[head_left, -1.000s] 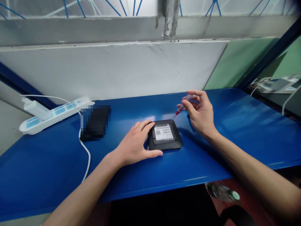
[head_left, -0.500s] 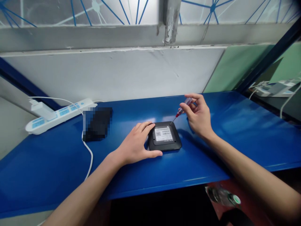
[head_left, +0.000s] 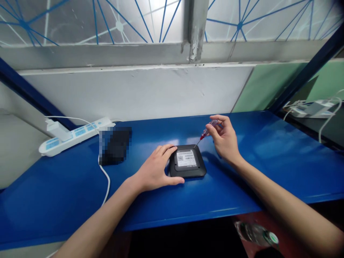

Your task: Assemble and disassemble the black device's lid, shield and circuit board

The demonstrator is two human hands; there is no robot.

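A flat black square electronic device (head_left: 187, 160), its white printed label with a code facing up, lies on the blue table. My left hand (head_left: 157, 168) grips it from the left, with fingers at the far left corner and the thumb along the near edge. In my right hand (head_left: 225, 139) is a small screwdriver (head_left: 205, 133) with a clear handle and a red collar, held between thumb and fingers. Its thin shaft slants down to the left, and the tip meets the device near its far right corner. Whether a screw sits under the tip I cannot tell.
A white power strip (head_left: 77, 135) with a plugged-in adapter (head_left: 57, 129) lies at the back left. Beside it are a blurred-out dark object (head_left: 115, 145) and a white cable (head_left: 107, 179). Below the table's front edge lies a clear bottle (head_left: 255, 233).
The view has tilted up slightly, so most things sit lower in the picture. Both hands keep their holds, and the screwdriver tip stays at the same corner of the device.
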